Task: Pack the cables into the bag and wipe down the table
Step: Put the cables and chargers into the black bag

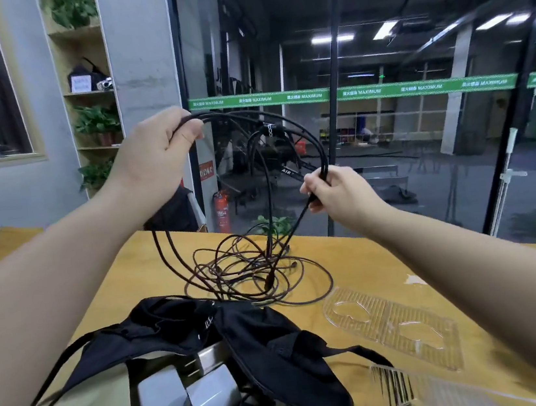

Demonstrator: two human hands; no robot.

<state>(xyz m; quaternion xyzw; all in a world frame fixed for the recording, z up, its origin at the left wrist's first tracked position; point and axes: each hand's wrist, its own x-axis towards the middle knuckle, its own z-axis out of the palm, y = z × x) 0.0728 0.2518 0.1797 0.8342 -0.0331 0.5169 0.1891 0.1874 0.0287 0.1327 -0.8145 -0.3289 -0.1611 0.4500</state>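
Both hands hold a black cable (288,132) up in the middle of the frame. The left hand (155,159) grips its loops, the right hand (336,190) pinches it. More cable lies tangled on the table (387,262), behind the open black bag (279,348).

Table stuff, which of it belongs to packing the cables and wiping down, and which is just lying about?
Part of the job:
- black cable, gripped by left hand and right hand
- tangled cables on the wooden table
- black bag, open

Lying about:
- clear plastic tray
- white chargers by the bag
- red fire extinguisher on the floor
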